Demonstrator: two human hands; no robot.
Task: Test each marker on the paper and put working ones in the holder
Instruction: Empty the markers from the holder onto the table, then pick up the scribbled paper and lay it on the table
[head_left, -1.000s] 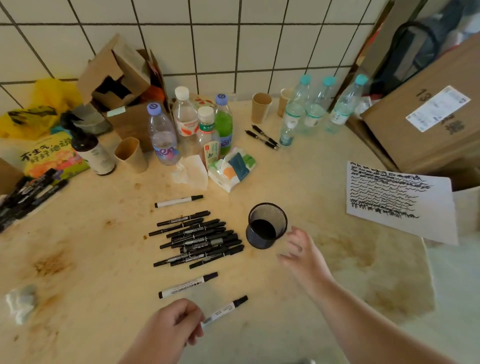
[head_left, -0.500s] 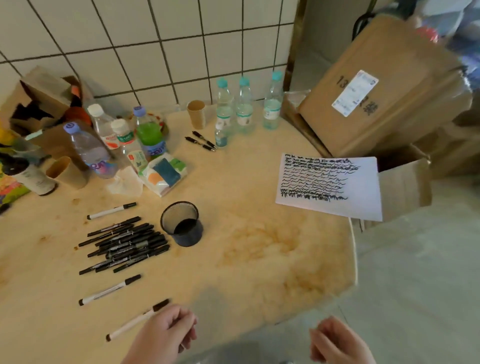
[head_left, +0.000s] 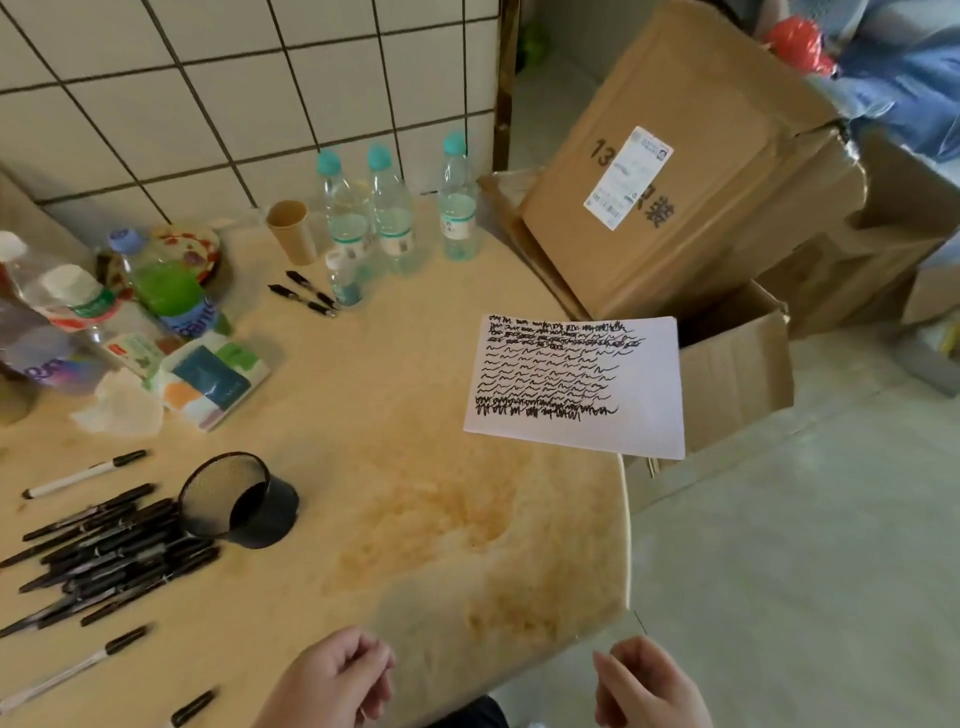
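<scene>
My left grip (head_left: 337, 675) loosely curled, pinching nothing visible; right grip (head_left: 649, 686) same. Paper (head_left: 574, 387) overhangs counter (head_left: 415, 519) edge: careless tug could send it to floor. Holder (head_left: 239, 501) beside marker pile (head_left: 104, 556); reach past could tip it.
</scene>
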